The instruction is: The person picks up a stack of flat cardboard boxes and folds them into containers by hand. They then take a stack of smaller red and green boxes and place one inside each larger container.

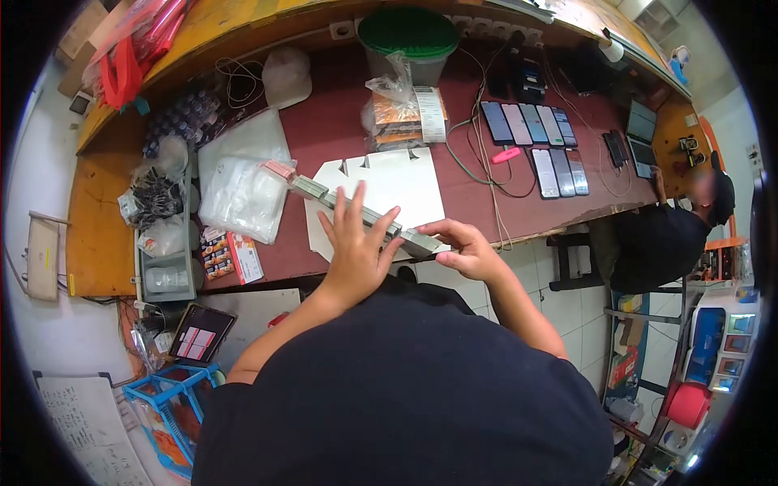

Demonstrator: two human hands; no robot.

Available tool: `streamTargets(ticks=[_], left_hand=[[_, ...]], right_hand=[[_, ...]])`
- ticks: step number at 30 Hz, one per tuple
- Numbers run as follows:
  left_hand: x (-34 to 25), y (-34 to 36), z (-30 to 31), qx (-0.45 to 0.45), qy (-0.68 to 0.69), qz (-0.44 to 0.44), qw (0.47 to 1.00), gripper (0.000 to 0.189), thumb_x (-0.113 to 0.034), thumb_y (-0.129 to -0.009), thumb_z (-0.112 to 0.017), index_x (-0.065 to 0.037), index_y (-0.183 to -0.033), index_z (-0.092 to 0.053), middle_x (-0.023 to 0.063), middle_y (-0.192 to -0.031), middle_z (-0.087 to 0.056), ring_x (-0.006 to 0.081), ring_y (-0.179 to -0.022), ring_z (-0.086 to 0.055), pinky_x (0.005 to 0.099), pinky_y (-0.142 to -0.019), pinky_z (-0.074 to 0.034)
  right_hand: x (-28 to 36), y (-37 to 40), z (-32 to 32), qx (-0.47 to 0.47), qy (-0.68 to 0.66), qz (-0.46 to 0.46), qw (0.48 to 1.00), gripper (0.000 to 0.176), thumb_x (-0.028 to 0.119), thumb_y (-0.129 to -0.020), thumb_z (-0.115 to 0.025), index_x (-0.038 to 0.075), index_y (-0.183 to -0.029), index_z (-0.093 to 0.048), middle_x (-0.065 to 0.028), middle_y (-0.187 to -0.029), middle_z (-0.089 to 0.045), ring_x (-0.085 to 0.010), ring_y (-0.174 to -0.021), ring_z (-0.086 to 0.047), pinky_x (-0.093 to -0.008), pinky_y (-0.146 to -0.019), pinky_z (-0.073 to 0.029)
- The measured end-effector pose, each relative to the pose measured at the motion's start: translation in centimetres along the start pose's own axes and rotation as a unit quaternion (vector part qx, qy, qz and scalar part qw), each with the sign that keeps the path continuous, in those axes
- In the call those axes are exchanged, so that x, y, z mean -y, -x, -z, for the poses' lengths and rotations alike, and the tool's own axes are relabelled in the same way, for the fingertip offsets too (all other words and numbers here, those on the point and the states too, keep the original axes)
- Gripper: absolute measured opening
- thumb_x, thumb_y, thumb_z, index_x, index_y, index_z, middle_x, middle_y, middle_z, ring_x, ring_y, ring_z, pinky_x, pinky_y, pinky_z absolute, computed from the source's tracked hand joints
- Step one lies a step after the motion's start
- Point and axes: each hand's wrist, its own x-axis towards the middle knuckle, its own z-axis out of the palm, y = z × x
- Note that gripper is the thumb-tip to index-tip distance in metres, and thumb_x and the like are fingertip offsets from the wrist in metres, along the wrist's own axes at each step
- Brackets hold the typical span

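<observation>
Across a dark red worktop (324, 130), directly in front of me, a long row of grey-green blocks (370, 216) with a pink far end slants over a white cardboard sheet (415, 190). My left hand (354, 253) lies over the middle of the row, its fingers spread wide. My right hand (460, 249), apart from the left, pinches the near end between thumb and forefinger. What the blocks are made of, I cannot tell. Left of the sheet lie clear plastic bags (243, 202); beyond it, an orange packet (397, 121) stands near a green-lidded bucket (409, 36). To the right, smartphones (533, 124) lie in two rows, near a pink marker (506, 155). Farther right, a person in dark clothes (656, 247) sits by a laptop (642, 130).
</observation>
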Motion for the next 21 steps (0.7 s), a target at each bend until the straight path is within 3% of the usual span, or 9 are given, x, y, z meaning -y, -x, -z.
streamTargets(ticks=[1, 2, 4, 7, 8, 10, 13, 16, 21], left_hand=[[0.1, 0.4, -0.6, -0.029, 0.028, 0.012, 0.999, 0.054, -0.029, -0.085, -0.068, -0.015, -0.133, -0.049, 0.0263, -0.153, -0.006, 0.0475, -0.142, -0.003, 0.0664, -0.106, -0.002], [-0.1, 0.5, -0.6, -0.033, 0.029, 0.013, 0.999, 0.054, -0.029, -0.085, -0.068, -0.015, -0.133, -0.049, 0.0263, -0.153, -0.006, 0.0475, -0.142, -0.003, 0.0664, -0.106, -0.002], [-0.2, 0.6, -0.5, -0.089, 0.048, 0.036, 0.994, 0.073, -0.024, -0.083, -0.072, -0.013, -0.143, -0.032, 0.0352, -0.147, 0.019, 0.0575, -0.137, 0.010, 0.0686, -0.105, -0.002], [0.0, 0.4, -1.1, -0.107, 0.158, 0.046, 0.980, 0.087, -0.019, -0.082, -0.073, -0.011, -0.148, -0.016, 0.0345, -0.144, 0.029, 0.0542, -0.137, 0.016, 0.0623, -0.109, -0.006], [0.1, 0.4, -1.5, -0.108, 0.159, 0.045, 0.980, 0.087, -0.019, -0.082, -0.073, -0.011, -0.148, -0.016, 0.0345, -0.144, 0.029, 0.0542, -0.137, 0.016, 0.0623, -0.109, -0.006], [0.2, 0.6, -2.5, -0.107, 0.251, 0.065, 0.960, 0.099, -0.014, -0.081, -0.074, -0.011, -0.150, -0.003, 0.0272, -0.147, 0.032, 0.0421, -0.141, 0.018, 0.0537, -0.113, -0.004], [0.2, 0.7, -2.6, -0.119, 0.275, 0.053, 0.953, 0.104, -0.013, -0.081, -0.074, -0.011, -0.150, 0.004, 0.0251, -0.147, 0.034, 0.0373, -0.142, 0.018, 0.0530, -0.114, -0.005], [0.4, 1.1, -3.4, -0.150, 0.341, 0.056, 0.926, 0.105, -0.012, -0.080, -0.073, -0.013, -0.149, 0.006, 0.0263, -0.146, 0.033, 0.0412, -0.141, 0.019, 0.0535, -0.113, -0.011], [0.3, 1.5, -3.2, -0.153, 0.355, 0.065, 0.920, 0.114, -0.014, -0.076, -0.075, -0.014, -0.148, 0.014, 0.0227, -0.148, 0.033, 0.0375, -0.142, 0.018, 0.0512, -0.114, -0.010]], right_hand=[[0.8, -0.2, -0.2, 0.002, 0.003, 0.000, 1.000, 0.045, 0.023, -0.086, -0.068, 0.004, -0.125, -0.056, -0.0113, -0.119, -0.062, -0.0182, -0.108, -0.058, -0.0336, -0.094, -0.045], [1.5, -0.4, -0.4, -0.022, -0.007, -0.058, 0.998, 0.042, 0.024, -0.088, -0.065, 0.003, -0.124, -0.057, -0.0104, -0.115, -0.063, -0.0169, -0.106, -0.058, -0.0319, -0.091, -0.045], [1.5, -1.1, -0.1, -0.026, 0.010, -0.120, 0.992, 0.036, 0.027, -0.093, -0.060, 0.003, -0.120, -0.062, -0.0076, -0.107, -0.066, -0.0130, -0.097, -0.058, -0.0272, -0.084, -0.046], [1.9, -2.3, 1.1, 0.017, -0.015, -0.223, 0.974, 0.033, 0.019, -0.092, -0.063, 0.000, -0.118, -0.063, -0.0052, -0.104, -0.067, -0.0106, -0.095, -0.059, -0.0254, -0.082, -0.046], [2.1, -2.8, 1.1, 0.031, -0.059, -0.204, 0.977, 0.029, 0.014, -0.091, -0.063, -0.001, -0.116, -0.064, -0.0050, -0.100, -0.068, -0.0104, -0.092, -0.060, -0.0243, -0.082, -0.047], [2.5, -3.3, 1.1, 0.037, -0.068, -0.220, 0.973, 0.028, 0.012, -0.091, -0.063, -0.001, -0.115, -0.064, -0.0051, -0.100, -0.068, -0.0103, -0.091, -0.060, -0.0243, -0.081, -0.047], [1.7, -3.4, 1.6, 0.048, -0.128, -0.258, 0.956, 0.028, 0.012, -0.089, -0.066, -0.001, -0.114, -0.064, -0.0049, -0.100, -0.068, -0.0093, -0.090, -0.060, -0.0237, -0.079, -0.049], [1.4, -3.2, 1.7, 0.057, -0.184, -0.284, 0.939, 0.028, 0.013, -0.089, -0.067, -0.001, -0.114, -0.064, -0.0041, -0.099, -0.067, -0.0086, -0.088, -0.060, -0.0228, -0.078, -0.049], [1.1, -3.7, 2.2, 0.084, -0.180, -0.288, 0.937, 0.026, 0.012, -0.089, -0.067, 0.000, -0.112, -0.066, -0.0034, -0.098, -0.068, -0.0088, -0.087, -0.060, -0.0227, -0.076, -0.049]])
